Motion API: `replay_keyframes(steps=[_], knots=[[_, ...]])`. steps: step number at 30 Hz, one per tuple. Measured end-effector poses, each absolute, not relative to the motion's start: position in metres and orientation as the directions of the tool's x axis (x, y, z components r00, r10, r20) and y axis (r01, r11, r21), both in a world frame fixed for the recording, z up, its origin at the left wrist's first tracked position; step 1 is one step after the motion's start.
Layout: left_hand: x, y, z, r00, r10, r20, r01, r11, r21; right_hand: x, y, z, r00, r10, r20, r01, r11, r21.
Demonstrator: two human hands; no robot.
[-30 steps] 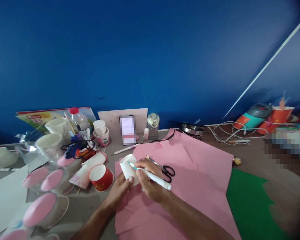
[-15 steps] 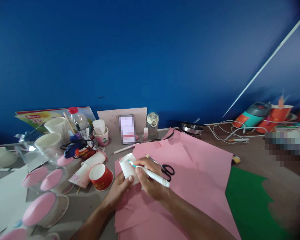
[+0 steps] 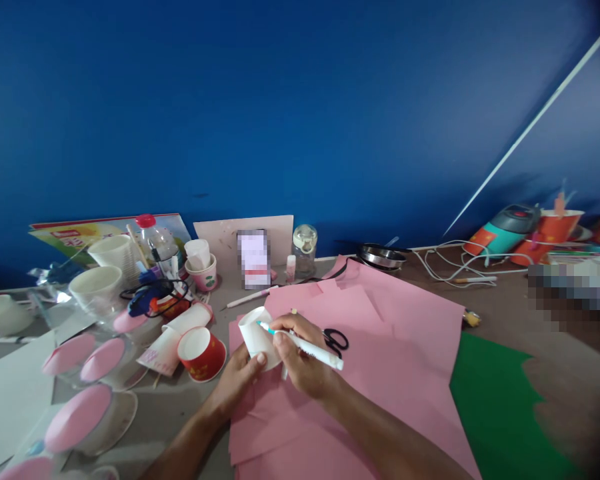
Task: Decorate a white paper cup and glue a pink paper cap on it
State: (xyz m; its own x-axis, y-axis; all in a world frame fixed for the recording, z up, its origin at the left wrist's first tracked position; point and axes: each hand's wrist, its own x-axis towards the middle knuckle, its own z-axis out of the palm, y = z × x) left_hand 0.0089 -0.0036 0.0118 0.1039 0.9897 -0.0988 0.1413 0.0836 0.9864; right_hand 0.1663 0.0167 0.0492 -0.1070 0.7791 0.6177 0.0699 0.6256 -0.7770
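Pink paper [image 3: 380, 347] covers the cluttered table. White cup [image 3: 255, 337], on its side, is clasped by the left hand [image 3: 240, 377]; white pen [image 3: 307, 348], pinched in the right hand [image 3: 300, 363], has its tip against the cup wall.

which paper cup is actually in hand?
The white cup, gripped by the left hand over the pink paper, with the right hand putting a pen to it. The red cup beside it lies untouched on its side.
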Motion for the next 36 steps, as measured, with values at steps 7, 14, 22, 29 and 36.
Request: replay_keyframes(steps=[7,14,22,29,36], knots=[[0.009,-0.004,0.011,0.102,0.988,-0.115,0.126,0.102,0.987,0.165,0.018,0.050,-0.100,0.795,0.598,0.054,0.604,-0.795],[0.006,-0.003,0.000,0.100,0.988,-0.120,0.066,0.113,0.991,0.165,0.023,0.040,-0.056,0.883,0.466,-0.019,0.466,-0.885],[0.006,-0.004,0.001,0.118,0.988,-0.097,0.022,0.095,0.995,0.164,0.026,0.038,-0.072,0.942,0.329,-0.170,0.314,-0.934],[-0.001,-0.002,-0.022,0.154,0.982,-0.108,-0.071,0.120,0.990,0.165,0.024,0.045,-0.076,0.949,0.306,-0.237,0.281,-0.930],[-0.004,-0.001,-0.030,0.150,0.983,-0.102,-0.078,0.115,0.990,0.165,0.021,0.046,-0.069,0.939,0.336,-0.286,0.304,-0.909]])
